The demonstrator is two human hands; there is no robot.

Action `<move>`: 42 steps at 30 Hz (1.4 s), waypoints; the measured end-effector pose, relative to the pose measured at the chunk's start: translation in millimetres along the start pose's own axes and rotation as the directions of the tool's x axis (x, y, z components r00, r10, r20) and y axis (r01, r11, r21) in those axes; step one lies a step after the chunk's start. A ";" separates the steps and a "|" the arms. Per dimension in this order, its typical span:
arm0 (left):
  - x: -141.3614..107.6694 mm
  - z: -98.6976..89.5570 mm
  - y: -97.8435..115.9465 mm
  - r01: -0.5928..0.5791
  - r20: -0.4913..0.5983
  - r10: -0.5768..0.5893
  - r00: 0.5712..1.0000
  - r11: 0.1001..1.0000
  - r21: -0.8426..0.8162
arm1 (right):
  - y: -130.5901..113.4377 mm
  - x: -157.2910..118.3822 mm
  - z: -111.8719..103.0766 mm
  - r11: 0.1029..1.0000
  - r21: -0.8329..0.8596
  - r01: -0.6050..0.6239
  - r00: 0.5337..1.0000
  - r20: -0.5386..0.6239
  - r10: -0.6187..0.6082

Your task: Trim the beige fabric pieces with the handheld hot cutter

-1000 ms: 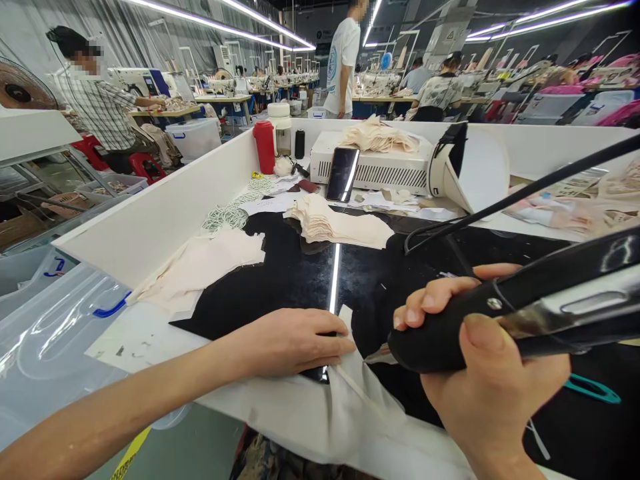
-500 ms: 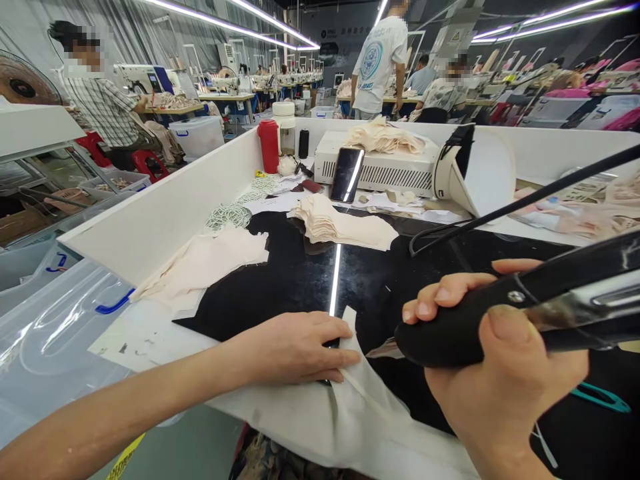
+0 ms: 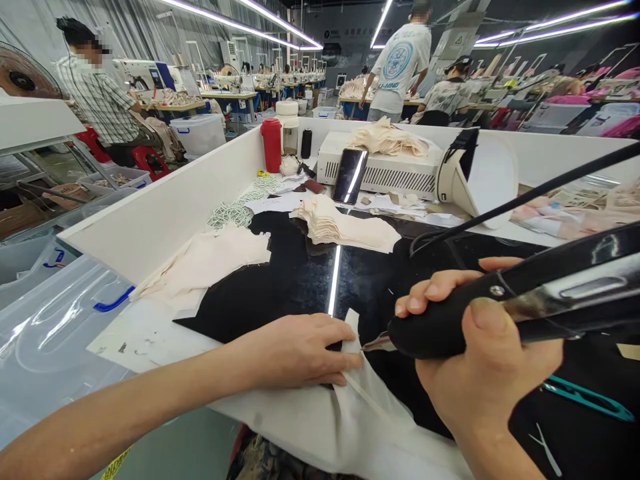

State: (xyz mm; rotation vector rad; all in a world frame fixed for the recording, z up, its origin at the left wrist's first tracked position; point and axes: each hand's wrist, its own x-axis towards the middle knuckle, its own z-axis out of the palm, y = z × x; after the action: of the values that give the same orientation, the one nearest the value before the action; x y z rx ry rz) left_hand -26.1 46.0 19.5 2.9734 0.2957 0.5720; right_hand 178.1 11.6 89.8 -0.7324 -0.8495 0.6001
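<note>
Long white fabric (image 3: pixel 385 407) lies along the near table edge, a narrow tip standing up at my fingers. My left hand (image 3: pixel 305 350) rests palm down, fingertips closed on the fabric's fold. My right hand (image 3: pixel 480 373) wraps round a thick black-handled tool (image 3: pixel 450 327) with a chrome lever, my thumb against the metal. Its thin metal tip (image 3: pixel 380 343) reaches the fabric beside my left fingertips; whether it touches cannot be told. Beyond my hands lie a stack of cream fabric pieces (image 3: pixel 345 230) and a second cream pile (image 3: pixel 210 260).
A phone (image 3: pixel 350 175) leans on a white vented box (image 3: pixel 395 175) at the back. A black cord (image 3: pixel 500 207) crosses at right. A teal tool (image 3: pixel 590 397) lies near my right wrist. A red bottle (image 3: pixel 271 145) stands behind tangled cord (image 3: pixel 230 213). Other people sit or stand beyond.
My right hand has moved left with the black-handled tool, bringing its metal tip to the fabric by my left fingers. The left hand is nearly still. A standing person in the background has turned and shifted.
</note>
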 end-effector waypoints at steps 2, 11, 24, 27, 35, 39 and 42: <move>0.1 0.5 1.4 0.005 0.002 -0.005 1.000 1.000 -0.003 | 0.9 0.1 0.2 1.000 -0.017 0.010 1.000 0.014 -0.010; -0.7 2.6 4.6 0.021 0.007 -0.021 1.000 1.000 -0.004 | 5.0 1.7 -1.9 0.999 -0.018 0.033 0.999 0.008 -0.032; -5.7 -7.6 0.0 0.093 -0.003 -0.093 0.996 0.995 -0.033 | 8.7 9.6 -14.3 0.993 -0.113 0.031 0.999 0.023 -0.029; -1.8 -8.2 -0.4 0.163 -0.021 -0.164 0.986 0.986 -0.023 | 2.9 17.9 -28.6 0.983 -0.170 0.074 0.997 0.050 -0.066; 21.1 -6.3 4.9 0.110 -0.047 -0.109 0.993 0.994 0.006 | -0.9 36.2 -77.0 0.789 -0.593 0.161 0.987 0.110 -0.119; 27.2 -0.9 9.3 0.130 0.049 -0.127 0.991 0.990 -0.059 | 8.6 42.7 -110.8 0.617 -0.723 0.311 0.948 0.286 -0.142; 29.7 1.3 11.4 0.148 0.088 -0.143 0.986 0.988 -0.049 | 23.2 48.9 -150.5 0.478 -0.750 0.456 0.878 0.465 -0.108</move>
State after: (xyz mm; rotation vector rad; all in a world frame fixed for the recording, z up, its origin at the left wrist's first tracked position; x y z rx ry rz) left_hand 3.4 41.0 30.5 2.8826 0.4766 0.4293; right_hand 324.6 11.7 25.8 -1.3580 -1.6325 -0.0710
